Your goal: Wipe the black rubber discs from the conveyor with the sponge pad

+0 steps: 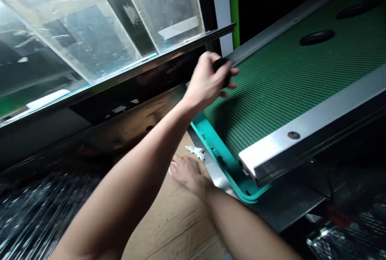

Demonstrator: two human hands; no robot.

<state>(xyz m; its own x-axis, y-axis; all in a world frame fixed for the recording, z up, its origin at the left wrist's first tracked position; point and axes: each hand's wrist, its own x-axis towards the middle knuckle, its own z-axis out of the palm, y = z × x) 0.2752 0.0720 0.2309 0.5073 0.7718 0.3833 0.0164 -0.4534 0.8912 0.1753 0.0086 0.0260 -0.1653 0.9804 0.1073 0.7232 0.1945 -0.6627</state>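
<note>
Dim overall; hard glare at top left on the clear plastic panel (90, 38), from a bright source overhead. Soft shadow falls from the left hand (209, 81) onto the green belt (286, 79). Hand slightly blurred; dark corners grainy.

No readable text, teal frame marks (208, 141) illegible

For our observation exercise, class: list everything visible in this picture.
Green dimpled conveyor belt: one, green, right side.
Black oval openings: two, black, in the belt.
Brushed-steel side rail: one, silver, along the belt's edge.
Clear panels: several, transparent, upper left.
Teal curved plastic frame: one, teal, at belt's end.
Crumpled white cloth: one, white, on the cardboard.
Tan cardboard sheet: one, tan, below the belt.
Crinkled foil: two patches, silver, lower corners.
Left hand: one, gripping a small black object at the belt's edge.
Right hand: one, beside the cloth.
</note>
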